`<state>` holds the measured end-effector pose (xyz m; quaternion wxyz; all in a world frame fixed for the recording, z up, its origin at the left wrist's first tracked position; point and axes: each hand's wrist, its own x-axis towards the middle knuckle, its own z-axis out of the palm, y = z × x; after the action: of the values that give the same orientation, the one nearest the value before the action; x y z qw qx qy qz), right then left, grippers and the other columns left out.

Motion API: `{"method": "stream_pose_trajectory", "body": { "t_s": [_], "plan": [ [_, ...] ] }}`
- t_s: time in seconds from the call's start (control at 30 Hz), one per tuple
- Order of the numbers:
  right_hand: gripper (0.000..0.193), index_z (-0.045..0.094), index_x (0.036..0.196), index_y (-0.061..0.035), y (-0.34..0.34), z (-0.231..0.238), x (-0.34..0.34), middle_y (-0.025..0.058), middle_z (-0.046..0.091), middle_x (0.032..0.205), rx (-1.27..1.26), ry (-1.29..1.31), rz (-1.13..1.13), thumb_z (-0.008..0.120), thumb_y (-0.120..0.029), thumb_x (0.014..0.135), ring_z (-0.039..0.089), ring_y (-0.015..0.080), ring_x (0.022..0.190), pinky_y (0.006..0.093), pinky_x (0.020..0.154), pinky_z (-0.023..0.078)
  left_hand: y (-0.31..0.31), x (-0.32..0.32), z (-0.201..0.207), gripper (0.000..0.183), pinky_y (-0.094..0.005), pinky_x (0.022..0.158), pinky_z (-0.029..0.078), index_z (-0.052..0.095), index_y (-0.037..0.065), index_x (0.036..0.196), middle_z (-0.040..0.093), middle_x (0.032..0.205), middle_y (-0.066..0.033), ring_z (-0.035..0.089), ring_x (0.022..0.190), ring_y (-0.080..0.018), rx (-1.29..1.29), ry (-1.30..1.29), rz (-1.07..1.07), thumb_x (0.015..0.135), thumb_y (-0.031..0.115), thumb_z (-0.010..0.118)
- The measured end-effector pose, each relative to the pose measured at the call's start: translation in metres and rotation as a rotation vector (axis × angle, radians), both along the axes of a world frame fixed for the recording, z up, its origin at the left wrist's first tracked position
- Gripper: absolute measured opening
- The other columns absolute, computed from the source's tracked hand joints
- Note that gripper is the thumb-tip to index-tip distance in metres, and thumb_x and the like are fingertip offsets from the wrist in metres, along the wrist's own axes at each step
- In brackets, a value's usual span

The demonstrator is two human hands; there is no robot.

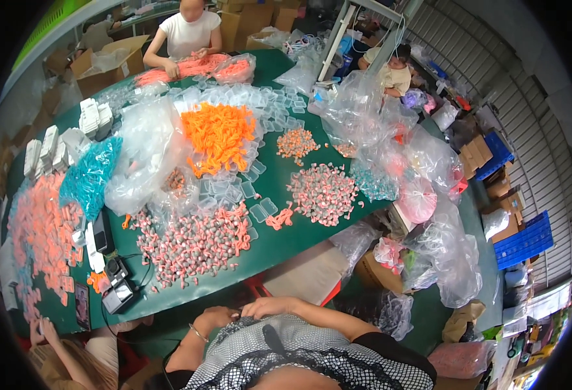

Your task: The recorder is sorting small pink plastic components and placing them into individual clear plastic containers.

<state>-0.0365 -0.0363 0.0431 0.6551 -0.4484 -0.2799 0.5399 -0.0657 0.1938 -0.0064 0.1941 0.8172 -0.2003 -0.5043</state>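
Coral packs (42, 237) lie heaped along the left end of the green table (274, 244), at your far left. Below them, a seated co-worker's hand (47, 330) shows near the table edge. White boxes (51, 148) stand in a cluster beyond the packs, with a phone (82, 305) at the near edge and a teal bundle (91, 179) farther in. Next, locate the black device (118, 294) on the table edge and, behind it, the large clear bag (144, 156)

Your nearest work material, the wide pile of small pink-and-grey pieces (185, 253), is spread on the table in front of your left hand (216, 317). That hand is below the table edge, close to your waist, fingers curled; you cannot tell how far they are closed or whether they hold anything. Beyond the pile lies an orange heap (219, 135). Your right hand (263, 307) is just beside the left, fingers bent toward it; their opening and any held item cannot be told

Farther right, note the small orange-and-grey pile (297, 143), the rounded pink-and-grey mound (324, 194) and, beyond the table, the blue crates (526, 240)
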Motion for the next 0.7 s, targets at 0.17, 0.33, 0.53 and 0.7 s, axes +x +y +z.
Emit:
{"method": "stream_pose_trajectory", "body": {
  "t_s": [0.17, 0.33, 0.53, 0.7],
  "plan": [
    [0.026, 0.065, 0.102, 0.0068, 0.016, -0.015, 0.002, 0.0144, 0.06, 0.113, -0.141, 0.043, 0.108, 0.056, -0.001, 0.078, 0.049, 0.0247, 0.113, 0.0349, 0.101, 0.035, -0.01, -0.009, 0.014, 0.041, -0.0434, 0.086, 0.05, 0.061, 0.017, 0.119, 0.063, 0.115, -0.0157, 0.061, 0.105, -0.0338, 0.086, -0.139, 0.029, 0.085, 0.04, 0.052],
    [0.027, 0.067, 0.103, 0.0034, 0.031, -0.03, -0.003, 0.01, 0.065, 0.103, -0.021, -0.248, 0.087, 0.057, 0.002, 0.078, 0.057, 0.0174, 0.099, 0.0299, 0.089, 0.044, -0.012, -0.009, -0.005, 0.036, -0.0434, 0.085, 0.049, 0.066, 0.006, 0.108, 0.063, 0.114, -0.0189, 0.062, 0.104, -0.0344, 0.03, 0.043, 0.251, 0.083, 0.031, 0.06],
    [0.024, 0.067, 0.095, -0.0048, 0.03, -0.046, -0.01, 0.0096, 0.065, 0.086, -0.283, -0.556, -0.013, 0.059, 0.003, 0.073, 0.062, 0.0189, 0.082, 0.0308, 0.071, 0.049, -0.008, -0.038, -0.049, 0.036, -0.0341, 0.09, 0.045, 0.067, 0.008, 0.108, 0.059, 0.109, -0.015, 0.055, 0.106, -0.0284, -0.605, 0.236, 0.573, 0.081, 0.031, 0.066],
    [0.017, 0.066, 0.086, -0.0082, 0.022, -0.037, -0.013, 0.0094, 0.061, 0.093, -0.365, -0.782, -0.006, 0.061, -0.002, 0.071, 0.06, 0.0283, 0.092, 0.0397, 0.076, 0.047, -0.009, -0.045, -0.073, 0.031, -0.0339, 0.09, 0.044, 0.069, 0.01, 0.104, 0.059, 0.102, -0.0101, 0.054, 0.1, -0.0254, -0.558, -0.091, 0.483, 0.078, 0.027, 0.071]
  ]
}}
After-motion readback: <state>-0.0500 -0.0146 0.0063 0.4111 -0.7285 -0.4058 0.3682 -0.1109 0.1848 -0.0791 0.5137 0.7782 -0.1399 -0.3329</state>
